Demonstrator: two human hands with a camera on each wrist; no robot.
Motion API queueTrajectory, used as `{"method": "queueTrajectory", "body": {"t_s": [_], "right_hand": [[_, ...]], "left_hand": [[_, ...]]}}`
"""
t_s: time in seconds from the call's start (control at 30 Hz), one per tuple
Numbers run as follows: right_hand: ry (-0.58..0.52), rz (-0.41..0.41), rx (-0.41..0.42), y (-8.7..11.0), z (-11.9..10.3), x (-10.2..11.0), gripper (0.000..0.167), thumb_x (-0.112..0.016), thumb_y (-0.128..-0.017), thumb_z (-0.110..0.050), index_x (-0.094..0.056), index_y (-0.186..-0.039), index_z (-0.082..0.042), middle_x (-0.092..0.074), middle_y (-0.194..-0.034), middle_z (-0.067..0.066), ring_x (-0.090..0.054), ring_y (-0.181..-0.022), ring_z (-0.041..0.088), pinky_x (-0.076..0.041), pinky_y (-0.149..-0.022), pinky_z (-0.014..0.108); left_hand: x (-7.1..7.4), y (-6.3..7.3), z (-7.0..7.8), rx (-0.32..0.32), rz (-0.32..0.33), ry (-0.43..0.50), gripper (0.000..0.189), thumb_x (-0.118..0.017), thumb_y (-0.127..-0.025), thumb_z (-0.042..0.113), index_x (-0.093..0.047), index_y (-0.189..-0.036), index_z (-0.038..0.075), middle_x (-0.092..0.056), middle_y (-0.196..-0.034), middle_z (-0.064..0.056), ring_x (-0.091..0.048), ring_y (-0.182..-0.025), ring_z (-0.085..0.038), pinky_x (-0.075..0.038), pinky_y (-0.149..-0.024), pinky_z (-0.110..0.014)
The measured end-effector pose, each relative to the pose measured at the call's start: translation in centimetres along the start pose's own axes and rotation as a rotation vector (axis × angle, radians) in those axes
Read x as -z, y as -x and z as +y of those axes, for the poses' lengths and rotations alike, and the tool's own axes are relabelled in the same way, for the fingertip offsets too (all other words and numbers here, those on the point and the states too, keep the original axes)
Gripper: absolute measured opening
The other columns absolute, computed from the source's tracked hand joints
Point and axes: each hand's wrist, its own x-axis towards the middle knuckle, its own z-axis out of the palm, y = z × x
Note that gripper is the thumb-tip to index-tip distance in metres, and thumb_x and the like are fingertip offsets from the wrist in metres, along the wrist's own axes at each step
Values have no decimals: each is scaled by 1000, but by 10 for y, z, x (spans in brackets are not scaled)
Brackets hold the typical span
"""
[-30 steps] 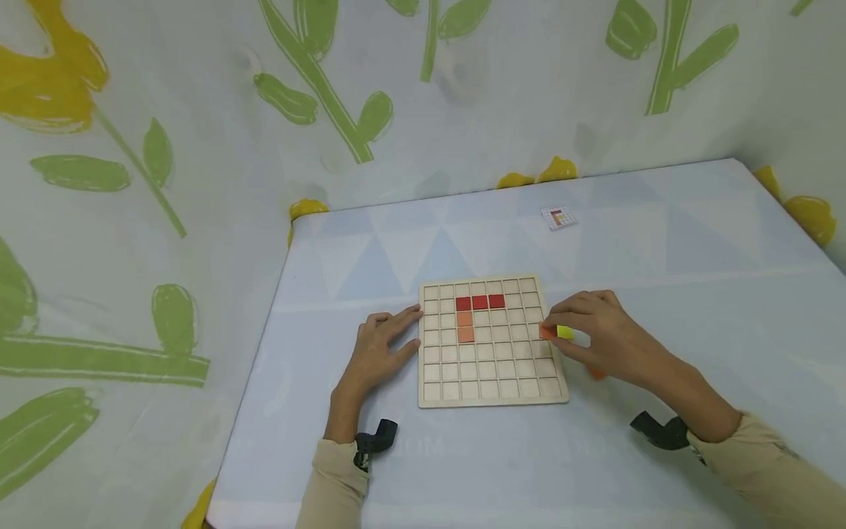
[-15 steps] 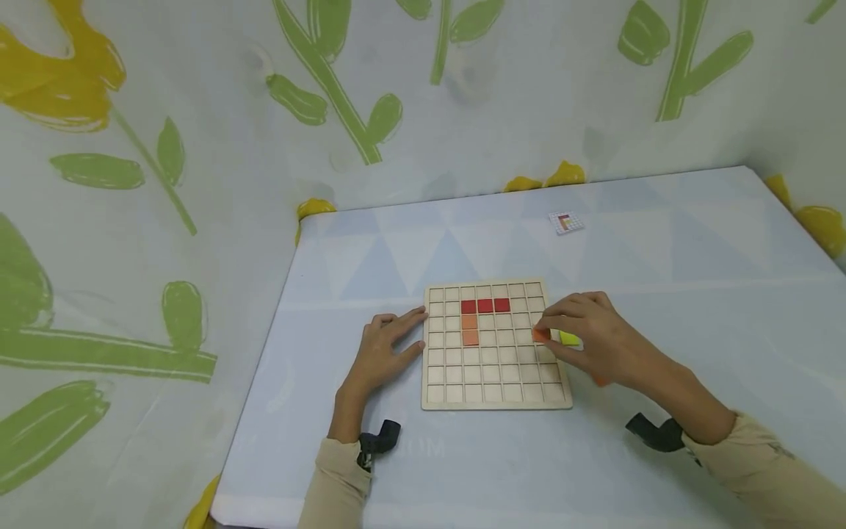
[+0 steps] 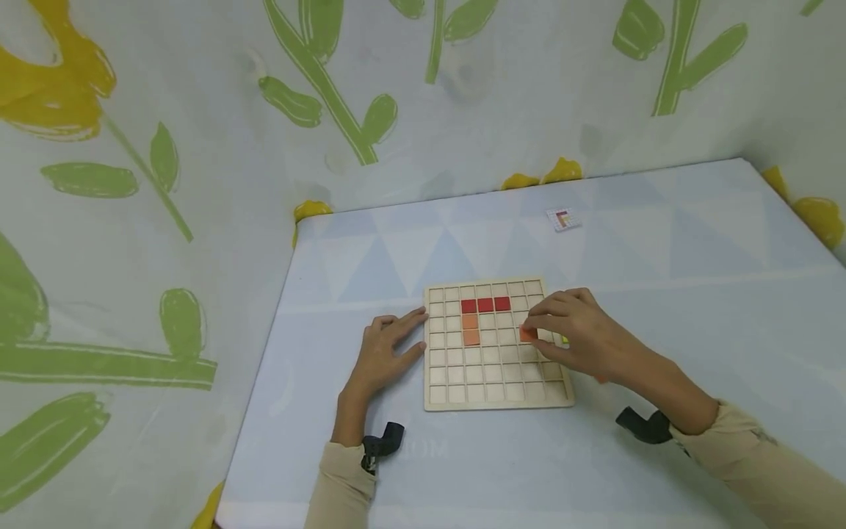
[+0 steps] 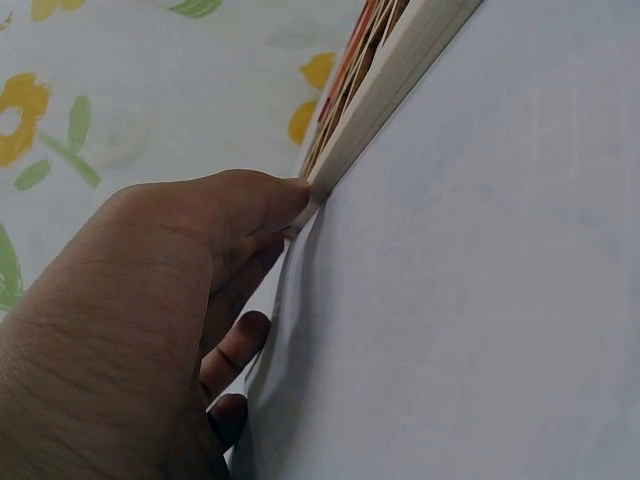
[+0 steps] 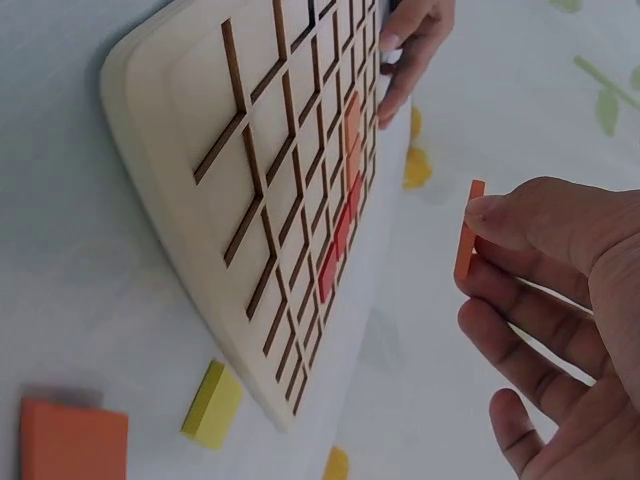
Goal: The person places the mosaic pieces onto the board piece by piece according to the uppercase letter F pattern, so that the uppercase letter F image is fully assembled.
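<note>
A wooden grid board (image 3: 485,375) lies on the table. In it sits a row of red tiles (image 3: 485,305), with two orange tiles (image 3: 470,329) running down from the row's left end. My left hand (image 3: 383,354) touches the board's left edge with thumb and fingertips; the left wrist view shows the thumb against the wooden side. Over the right part of the board, my right hand (image 3: 573,334) pinches another orange tile (image 5: 468,235) between thumb and fingers. In the right wrist view that tile is held above the grid, apart from it.
Beside the board's right edge lie a yellow tile (image 5: 212,405) and a loose orange tile (image 5: 75,440), both mostly hidden by my right hand in the head view. A small patterned card (image 3: 563,219) lies farther back. A flower-printed wall (image 3: 449,132) rises behind the table.
My right hand has moved left over the board with the orange tile, covering more of the yellow tile. The left hand stays at the board's left edge.
</note>
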Motion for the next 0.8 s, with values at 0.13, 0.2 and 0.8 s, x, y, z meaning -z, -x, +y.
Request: {"method": "queueTrajectory", "body": {"t_s": [0.13, 0.2, 0.8], "right_hand": [[-7, -3, 24, -6, 1, -2, 28, -89, -70, -8, -77, -95, -12, -71, -97, -2, -63, -97, 22, -40, -86, 44], [-12, -6, 31, -9, 0, -4, 27, -88, -71, -8, -77, -95, -12, -71, -97, -2, -63, -97, 22, -40, -87, 43], [-27, -39, 19, -25, -12, -23, 24, -87, -73, -7, -78, -94, -13, -71, -95, -3, -63, -98, 21, -41, -85, 44]], "left_hand": [[-2, -1, 3, 5, 5, 2, 51, -64, -97, 39, -55, -146, 30, -44, -151, 20, -42, -123, -23, -29, -99, -48], [-3, -1, 5, 15, 4, 1, 51, -64, -97, 39, -55, -146, 31, -44, -151, 20, -42, -123, -23, -29, -99, -48], [1, 4, 4, -5, 10, -40, 50, -64, -97, 39, -55, -145, 29, -46, -150, 19, -43, -124, -23, -31, -97, -48]]}}
